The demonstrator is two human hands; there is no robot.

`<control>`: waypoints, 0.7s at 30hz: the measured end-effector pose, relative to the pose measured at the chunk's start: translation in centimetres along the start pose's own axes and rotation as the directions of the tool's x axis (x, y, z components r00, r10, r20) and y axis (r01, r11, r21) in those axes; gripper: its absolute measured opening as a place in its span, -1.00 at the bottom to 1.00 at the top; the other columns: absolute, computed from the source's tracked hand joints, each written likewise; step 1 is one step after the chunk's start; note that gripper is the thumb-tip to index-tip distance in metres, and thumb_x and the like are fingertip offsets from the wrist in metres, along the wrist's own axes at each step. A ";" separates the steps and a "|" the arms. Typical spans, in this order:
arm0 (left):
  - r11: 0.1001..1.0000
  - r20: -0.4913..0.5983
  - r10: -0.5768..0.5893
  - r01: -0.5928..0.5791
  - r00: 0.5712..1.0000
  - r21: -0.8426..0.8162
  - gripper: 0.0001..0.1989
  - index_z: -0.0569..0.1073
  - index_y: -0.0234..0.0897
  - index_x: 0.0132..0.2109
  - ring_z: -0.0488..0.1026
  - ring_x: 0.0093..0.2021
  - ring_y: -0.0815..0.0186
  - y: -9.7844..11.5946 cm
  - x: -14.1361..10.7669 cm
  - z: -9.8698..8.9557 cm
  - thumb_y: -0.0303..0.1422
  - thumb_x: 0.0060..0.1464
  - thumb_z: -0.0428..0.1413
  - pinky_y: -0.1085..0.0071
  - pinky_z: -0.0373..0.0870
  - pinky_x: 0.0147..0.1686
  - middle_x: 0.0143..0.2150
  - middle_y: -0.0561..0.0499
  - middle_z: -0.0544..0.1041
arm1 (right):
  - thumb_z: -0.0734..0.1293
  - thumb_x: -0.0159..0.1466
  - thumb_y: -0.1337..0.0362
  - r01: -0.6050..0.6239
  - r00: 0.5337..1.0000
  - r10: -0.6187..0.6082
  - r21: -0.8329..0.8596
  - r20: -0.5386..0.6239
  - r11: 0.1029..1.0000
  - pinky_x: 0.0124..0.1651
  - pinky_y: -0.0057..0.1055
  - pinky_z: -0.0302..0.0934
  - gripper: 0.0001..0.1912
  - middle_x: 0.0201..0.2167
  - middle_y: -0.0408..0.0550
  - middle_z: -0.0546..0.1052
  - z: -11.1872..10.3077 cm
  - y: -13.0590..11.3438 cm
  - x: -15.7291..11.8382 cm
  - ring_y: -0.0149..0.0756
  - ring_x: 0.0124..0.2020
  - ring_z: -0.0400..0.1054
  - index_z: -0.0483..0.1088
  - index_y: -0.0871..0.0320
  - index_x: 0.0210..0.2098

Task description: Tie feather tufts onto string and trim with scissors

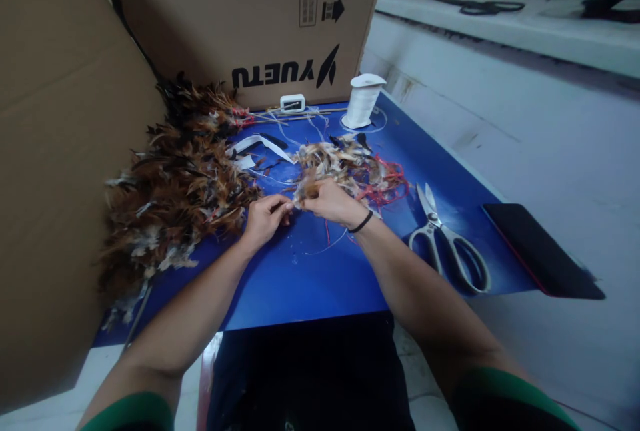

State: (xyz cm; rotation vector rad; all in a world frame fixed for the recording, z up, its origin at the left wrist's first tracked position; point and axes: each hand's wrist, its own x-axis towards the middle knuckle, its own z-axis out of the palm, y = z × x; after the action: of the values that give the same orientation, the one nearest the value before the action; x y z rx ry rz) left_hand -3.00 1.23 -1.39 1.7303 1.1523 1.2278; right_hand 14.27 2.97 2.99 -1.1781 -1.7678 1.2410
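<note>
My right hand [333,203], with a dark band at the wrist, is closed on a small tuft of brown and white feathers [307,185]. Close beside it, my left hand [267,221] pinches thumb and fingers together at the tuft's lower end; what lies between them is too small to make out. Just beyond my right hand is a loose pile of pale and brown feathers [327,159], with red string [393,181] tangled at its right side. To the left lies a big heap of brown and black feathers [185,184].
Large scissors [443,237] lie partly open on the blue table [310,284]. A dark flat case [543,247] rests at the right edge. Behind are a white spool [363,103], thin sticks [320,113], a white strip [265,143] and a small white device [293,104]. Cardboard [200,17] encloses the back and left.
</note>
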 end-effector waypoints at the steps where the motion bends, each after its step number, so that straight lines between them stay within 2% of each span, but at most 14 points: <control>1: 1.000 0.004 -0.009 0.009 1.000 -0.003 -0.84 0.51 -0.27 -0.43 0.37 -0.63 0.41 0.1 0.0 0.0 -0.29 0.04 0.17 0.49 0.29 -0.53 -0.61 0.08 0.45 | 0.32 0.02 0.41 -0.008 1.000 0.008 0.028 0.000 1.000 -0.55 -0.48 0.01 -0.87 -0.68 -0.25 0.27 0.0 -0.1 -0.1 -0.54 -0.64 0.07 0.28 0.19 -0.61; 4: 0.995 0.019 -0.066 0.067 0.998 -0.077 -0.81 0.50 -0.29 -0.43 0.37 -0.63 0.41 0.3 0.1 -0.1 -0.26 0.03 0.17 0.50 0.29 -0.54 -0.63 0.09 0.44 | 0.31 0.01 0.39 -0.006 1.000 0.010 0.158 -0.025 0.987 -0.58 -0.52 0.05 -0.95 -0.66 -0.25 0.34 -0.4 -0.7 -0.2 -0.54 -0.65 0.16 0.32 0.19 -0.52; 6: 0.983 0.027 -0.100 0.103 0.995 -0.150 -0.78 0.48 -0.31 -0.43 0.36 -0.63 0.42 0.4 0.1 -0.2 -0.24 0.02 0.18 0.50 0.29 -0.54 -0.63 0.09 0.44 | 0.35 0.00 0.36 0.044 0.996 -0.020 0.285 -0.087 0.958 -0.55 -0.52 0.12 -0.86 -0.60 -0.23 0.41 -0.8 -1.2 -0.3 -0.52 -0.61 0.24 0.36 0.19 -0.40; 9: 0.964 0.022 -0.129 0.130 0.991 -0.230 -0.76 0.47 -0.34 -0.44 0.34 -0.63 0.45 0.5 0.2 -0.3 -0.24 0.01 0.19 0.51 0.29 -0.52 -0.64 0.09 0.43 | 0.37 0.03 0.30 0.170 0.964 -0.062 0.419 -0.259 0.892 -0.45 -0.49 0.22 -0.76 -0.44 -0.13 0.51 -1.8 -1.6 -0.2 -0.46 -0.48 0.36 0.37 0.17 -0.27; 11: 0.947 0.013 -0.147 0.145 0.989 -0.288 -0.76 0.46 -0.35 -0.44 0.35 -0.63 0.46 0.5 0.3 -0.3 -0.23 0.00 0.21 0.51 0.30 -0.53 -0.61 0.08 0.45 | 0.36 0.07 0.27 0.240 0.921 -0.069 0.419 -0.383 0.876 -0.42 -0.48 0.23 -0.78 -0.37 -0.09 0.53 -2.6 -1.5 -0.1 -0.44 -0.42 0.38 0.36 0.15 -0.27; 14: 0.903 -0.004 -0.184 0.167 0.983 -0.396 -0.75 0.45 -0.35 -0.42 0.36 -0.62 0.46 0.4 0.4 -0.3 -0.23 -0.06 0.25 0.50 0.31 -0.55 -0.55 0.06 0.47 | 0.33 0.10 0.31 0.260 0.846 -0.071 0.292 -0.529 0.920 -0.42 -0.45 0.21 -0.87 -0.41 -0.12 0.51 -3.5 -0.6 0.4 -0.44 -0.46 0.34 0.38 0.14 -0.32; 16: 0.869 -0.019 -0.214 0.181 0.977 -0.461 -0.74 0.45 -0.35 -0.41 0.36 -0.62 0.47 0.3 0.5 -0.3 -0.23 -0.09 0.27 0.50 0.32 -0.57 -0.53 0.07 0.47 | 0.32 0.09 0.34 0.234 0.812 -0.108 0.151 -0.573 0.961 -0.40 -0.43 0.21 -0.92 -0.47 -0.14 0.48 -3.9 0.2 0.8 -0.44 -0.48 0.31 0.39 0.16 -0.37; 18: 0.844 -0.027 -0.234 0.189 0.972 -0.503 -0.73 0.44 -0.35 -0.41 0.35 -0.62 0.48 0.2 0.6 -0.4 -0.22 -0.10 0.28 0.50 0.33 -0.57 -0.53 0.07 0.47 | 0.33 0.07 0.36 0.197 0.823 -0.178 -0.023 -0.539 0.980 -0.37 -0.41 0.20 -0.95 -0.50 -0.14 0.47 -4.1 0.9 1.0 -0.44 -0.49 0.30 0.41 0.17 -0.42; 21: 0.829 -0.037 -0.243 0.187 0.969 -0.526 -0.73 0.43 -0.34 -0.41 0.35 -0.62 0.50 0.2 0.7 -0.5 -0.22 -0.10 0.28 0.52 0.34 -0.58 -0.52 0.08 0.46 | 0.33 0.08 0.38 0.176 0.884 -0.290 -0.312 -0.367 0.934 -0.32 -0.38 0.21 -0.95 -0.50 -0.13 0.49 -3.9 1.7 1.0 -0.41 -0.48 0.30 0.45 0.18 -0.43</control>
State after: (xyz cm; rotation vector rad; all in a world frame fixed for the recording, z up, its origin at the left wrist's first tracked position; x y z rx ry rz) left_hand -3.28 1.84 -0.84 1.1104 0.9263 1.3451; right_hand 17.80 5.48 2.72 -1.2220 -1.7257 0.5671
